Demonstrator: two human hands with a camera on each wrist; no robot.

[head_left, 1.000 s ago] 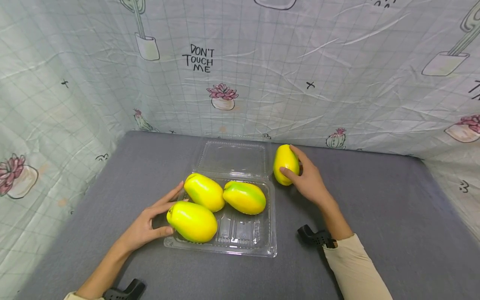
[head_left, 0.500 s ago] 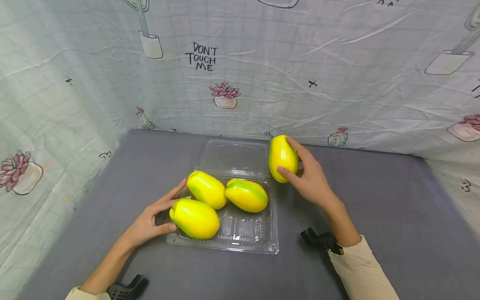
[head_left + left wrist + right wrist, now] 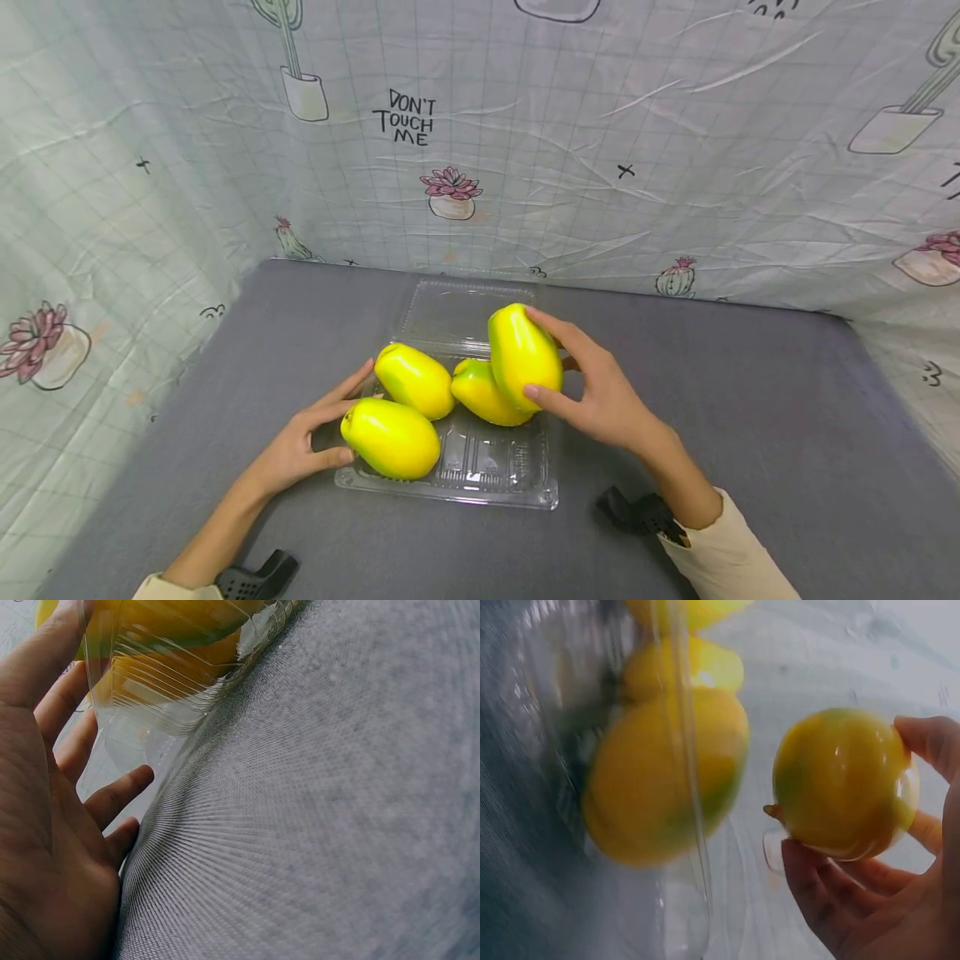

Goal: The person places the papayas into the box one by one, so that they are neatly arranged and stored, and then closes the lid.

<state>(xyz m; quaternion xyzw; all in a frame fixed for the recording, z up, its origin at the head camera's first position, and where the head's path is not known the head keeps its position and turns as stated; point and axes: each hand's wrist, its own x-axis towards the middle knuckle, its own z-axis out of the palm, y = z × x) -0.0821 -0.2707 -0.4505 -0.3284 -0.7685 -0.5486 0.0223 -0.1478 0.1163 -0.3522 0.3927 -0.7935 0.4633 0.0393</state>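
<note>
My right hand (image 3: pixel 611 400) holds a yellow-green papaya (image 3: pixel 522 357) between thumb and fingers, raised over the right part of a clear plastic clamshell box (image 3: pixel 495 492). In the head view it overlaps another papaya (image 3: pixel 480 396) lying in the box. The right wrist view shows the held papaya (image 3: pixel 840 784) outside the clear wall, level with the lying papaya (image 3: pixel 667 780). Two more lie at the left of the box, a rear papaya (image 3: pixel 415 382) and a front papaya (image 3: pixel 392 439). My left hand (image 3: pixel 300 437) rests spread at the box's left side, fingers extended along its clear wall (image 3: pixel 150 682).
The box's clear lid (image 3: pixel 457 312) lies folded back behind it on the grey cloth-covered table (image 3: pixel 735 400). A printed white curtain (image 3: pixel 540 167) stands at the back and sides. Each wrist wears a black camera mount (image 3: pixel 637 510).
My right hand has lifted the papaya off the table at the box's right and carried it left and nearer, over the box. My left hand stays at the box's side.
</note>
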